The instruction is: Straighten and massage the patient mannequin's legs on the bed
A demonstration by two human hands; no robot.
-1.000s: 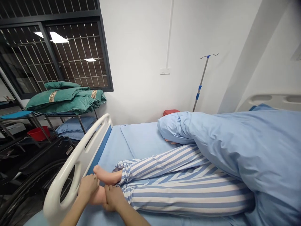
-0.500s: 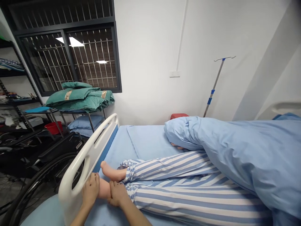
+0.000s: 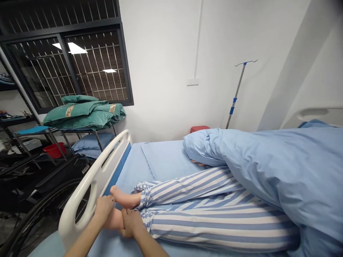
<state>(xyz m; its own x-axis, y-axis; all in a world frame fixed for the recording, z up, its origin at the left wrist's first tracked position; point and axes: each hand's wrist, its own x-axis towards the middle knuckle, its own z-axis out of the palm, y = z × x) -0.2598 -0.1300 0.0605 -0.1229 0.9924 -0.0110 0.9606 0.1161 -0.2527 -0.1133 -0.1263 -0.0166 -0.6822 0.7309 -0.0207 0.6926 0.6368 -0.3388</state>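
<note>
A person lies on the bed in blue-and-white striped trousers, with a light blue quilt over the upper body. My left hand cups the sole and toes of the nearer bare foot. At the ankle of that same foot, my right hand is closed around it beside the trouser cuff. The other bare foot rests just above my hands.
The white footboard stands right beside my left hand. A black wheelchair sits beyond it at left. Folded green bedding lies on a rack under the barred window. An IV pole stands by the far wall.
My hands have stayed on the nearer foot with hardly any shift. Only the view has swung slightly, right and then back left.
</note>
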